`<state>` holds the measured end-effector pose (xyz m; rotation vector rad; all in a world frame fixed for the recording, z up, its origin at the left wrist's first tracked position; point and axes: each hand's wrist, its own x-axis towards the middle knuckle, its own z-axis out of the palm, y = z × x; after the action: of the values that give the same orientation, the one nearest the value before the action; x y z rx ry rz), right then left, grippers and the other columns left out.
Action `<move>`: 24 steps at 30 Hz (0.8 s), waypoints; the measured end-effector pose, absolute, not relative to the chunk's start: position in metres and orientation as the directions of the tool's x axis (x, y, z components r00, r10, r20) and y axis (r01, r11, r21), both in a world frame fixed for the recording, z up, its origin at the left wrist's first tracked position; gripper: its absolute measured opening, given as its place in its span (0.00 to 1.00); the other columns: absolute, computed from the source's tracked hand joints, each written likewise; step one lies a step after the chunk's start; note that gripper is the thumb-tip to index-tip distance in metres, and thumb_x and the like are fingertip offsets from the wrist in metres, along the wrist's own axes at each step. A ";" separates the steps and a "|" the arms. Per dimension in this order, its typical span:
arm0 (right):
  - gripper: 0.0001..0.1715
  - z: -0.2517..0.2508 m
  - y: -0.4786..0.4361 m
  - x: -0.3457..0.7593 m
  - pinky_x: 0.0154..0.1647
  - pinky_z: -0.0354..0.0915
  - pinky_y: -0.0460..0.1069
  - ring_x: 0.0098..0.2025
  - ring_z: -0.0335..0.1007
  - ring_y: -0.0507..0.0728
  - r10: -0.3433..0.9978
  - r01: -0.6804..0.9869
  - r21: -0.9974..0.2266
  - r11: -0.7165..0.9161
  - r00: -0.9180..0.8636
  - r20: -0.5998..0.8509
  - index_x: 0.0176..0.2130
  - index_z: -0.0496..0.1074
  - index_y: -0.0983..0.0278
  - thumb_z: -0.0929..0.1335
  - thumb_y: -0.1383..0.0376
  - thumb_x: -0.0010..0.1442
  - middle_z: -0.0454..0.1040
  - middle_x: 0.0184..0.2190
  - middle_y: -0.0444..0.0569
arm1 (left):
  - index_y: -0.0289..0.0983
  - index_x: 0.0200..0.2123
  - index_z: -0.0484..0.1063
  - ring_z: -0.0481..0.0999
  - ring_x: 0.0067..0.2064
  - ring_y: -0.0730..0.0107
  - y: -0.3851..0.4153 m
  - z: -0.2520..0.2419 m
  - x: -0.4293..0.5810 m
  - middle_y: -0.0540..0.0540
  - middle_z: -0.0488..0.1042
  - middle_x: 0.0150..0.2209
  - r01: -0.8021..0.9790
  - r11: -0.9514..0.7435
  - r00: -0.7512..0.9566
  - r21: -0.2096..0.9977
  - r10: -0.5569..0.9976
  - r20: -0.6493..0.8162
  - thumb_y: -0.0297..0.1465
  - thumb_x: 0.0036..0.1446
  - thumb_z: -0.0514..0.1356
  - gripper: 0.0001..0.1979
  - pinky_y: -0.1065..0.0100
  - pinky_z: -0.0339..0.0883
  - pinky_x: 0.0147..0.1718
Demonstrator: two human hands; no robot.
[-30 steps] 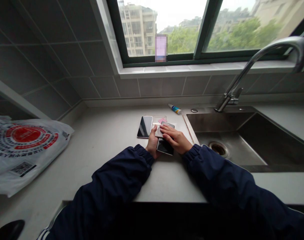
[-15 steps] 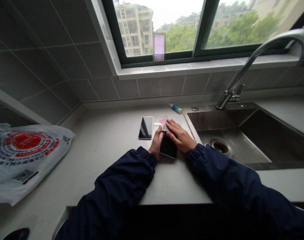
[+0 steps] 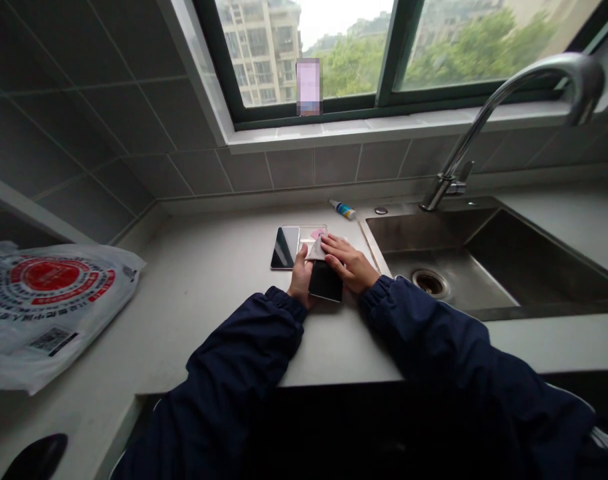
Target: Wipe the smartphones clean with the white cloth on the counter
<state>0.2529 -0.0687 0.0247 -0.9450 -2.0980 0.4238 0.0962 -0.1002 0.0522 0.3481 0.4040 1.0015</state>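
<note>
My left hand (image 3: 300, 279) grips a dark-screened phone (image 3: 326, 283) by its left edge, low over the counter. A light grey cloth (image 3: 317, 249) lies across the phone's upper end. Pressed down on that cloth is my right hand (image 3: 351, 262), its fingers together and covering part of it. Just left of the hands, a second phone (image 3: 285, 247) lies face up on the counter. Behind the hands lies a clear flat case (image 3: 311, 228) with a pink piece (image 3: 318, 233) on it, partly hidden.
A small blue and white tube (image 3: 343, 209) lies near the back wall. To the right is a steel sink (image 3: 484, 280) with a curved faucet (image 3: 451, 167). A white plastic bag (image 3: 59, 307) with red print rests on the left of the counter (image 3: 204, 267).
The whole view has shifted slightly, so everything sits a little further left and higher. More of the grey cloth now shows between my hands; the grip on the phone stays.
</note>
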 end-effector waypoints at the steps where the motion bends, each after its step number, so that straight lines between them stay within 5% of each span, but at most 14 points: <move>1: 0.33 0.025 -0.069 0.253 0.74 0.51 0.68 0.73 0.55 0.65 0.747 0.482 -0.571 0.665 -0.414 0.521 0.65 0.71 0.60 0.58 0.47 0.73 0.65 0.68 0.55 | 0.34 0.68 0.64 0.77 0.58 0.51 -0.100 0.051 0.096 0.38 0.79 0.53 -0.738 0.491 0.483 0.464 0.863 -0.146 0.51 0.71 0.44 0.34 0.54 0.63 0.63; 6: 0.33 0.024 -0.068 0.251 0.74 0.51 0.66 0.73 0.55 0.64 0.738 0.476 -0.565 0.674 -0.421 0.527 0.64 0.72 0.60 0.58 0.46 0.73 0.66 0.68 0.54 | 0.30 0.67 0.65 0.76 0.59 0.49 -0.095 0.046 0.092 0.35 0.78 0.54 -0.722 0.493 0.530 0.485 0.845 -0.070 0.52 0.70 0.43 0.37 0.53 0.63 0.64; 24: 0.33 0.023 -0.064 0.248 0.74 0.48 0.70 0.76 0.47 0.68 0.740 0.549 -0.496 0.673 -0.491 0.460 0.69 0.64 0.62 0.60 0.50 0.73 0.58 0.72 0.57 | 0.36 0.65 0.69 0.81 0.52 0.51 -0.078 0.041 0.084 0.38 0.81 0.51 -0.683 0.513 0.503 0.521 0.847 -0.174 0.50 0.69 0.49 0.32 0.56 0.70 0.57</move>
<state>0.2479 -0.0638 0.0235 -0.9878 -2.2227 0.3733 0.0838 -0.0781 0.0412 0.4152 0.4402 0.9558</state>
